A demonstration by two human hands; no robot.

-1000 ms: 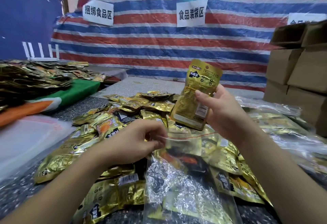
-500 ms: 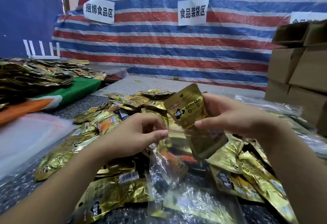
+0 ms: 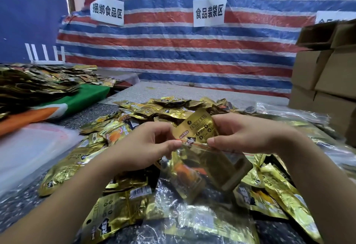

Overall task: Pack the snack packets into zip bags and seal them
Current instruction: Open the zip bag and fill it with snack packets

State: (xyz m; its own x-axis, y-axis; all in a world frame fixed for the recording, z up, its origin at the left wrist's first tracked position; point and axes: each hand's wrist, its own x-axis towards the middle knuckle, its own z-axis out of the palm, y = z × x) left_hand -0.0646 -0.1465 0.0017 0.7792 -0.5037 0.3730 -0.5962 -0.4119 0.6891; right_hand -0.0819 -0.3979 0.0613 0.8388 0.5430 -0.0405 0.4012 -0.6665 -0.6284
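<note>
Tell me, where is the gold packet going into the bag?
In the middle of the head view, the gold packet sits halfway inside the clear bag, between the left hand and right hand.

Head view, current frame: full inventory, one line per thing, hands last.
gold packet: one, gold, half inside the zip bag, top sticking out
zip bag: one, clear with red seal line, held up at centre, other packets inside
loose packets: many, gold, heaped on the table around the hands
far packet pile: many, dark gold, left on the green cloth
green cloth: one, green, left
plastic bag stack: clear, count unclear, near left
cardboard boxes: several, brown, stacked at right
paper signs: three, white, on the striped tarp, rightmost partly hidden
left hand: pinches the bag mouth
right hand: holds the gold packet, fingers at the bag mouth
</note>
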